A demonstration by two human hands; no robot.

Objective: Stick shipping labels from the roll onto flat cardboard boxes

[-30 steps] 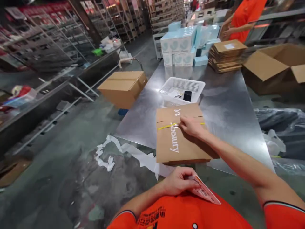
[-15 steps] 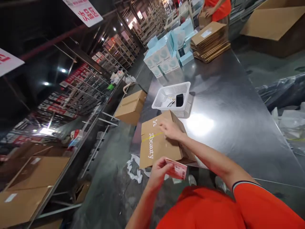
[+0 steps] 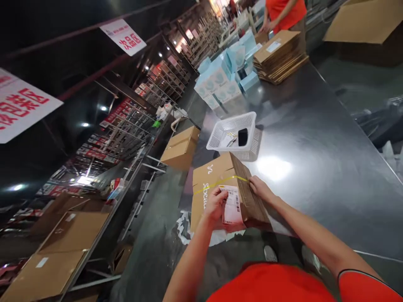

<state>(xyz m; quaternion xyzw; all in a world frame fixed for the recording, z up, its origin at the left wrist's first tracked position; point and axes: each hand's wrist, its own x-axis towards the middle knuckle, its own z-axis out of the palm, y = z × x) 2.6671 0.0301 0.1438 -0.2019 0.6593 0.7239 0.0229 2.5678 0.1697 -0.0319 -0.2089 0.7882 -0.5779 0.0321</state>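
Holding rectangular paper labels [image 3: 232,205]; strap [image 3: 220,182] spans layered cardboard [image 3: 249,201].

A white perforated basket [image 3: 216,135] sits on the metal counter [image 3: 317,167], with a dark flat item [image 3: 242,137] and a few small objects inside. Farther along stand stacked pale blue and white boxes [image 3: 215,80], and just beside them a pile of flattened cardboard [image 3: 278,54] with a pale label [image 3: 273,46] on top. Behind that pile is a co-worker in an orange top [image 3: 285,14]. Off the counter's right side is an open carton [image 3: 362,23]; off its left, a closed carton [image 3: 180,149]. At far left, 2 white signs with red characters hang overhead, 1 higher [image 3: 124,37] and 1 nearer [image 3: 23,107], with more cardboard [image 3: 80,228] below and storage racks [image 3: 201,40] in the distance
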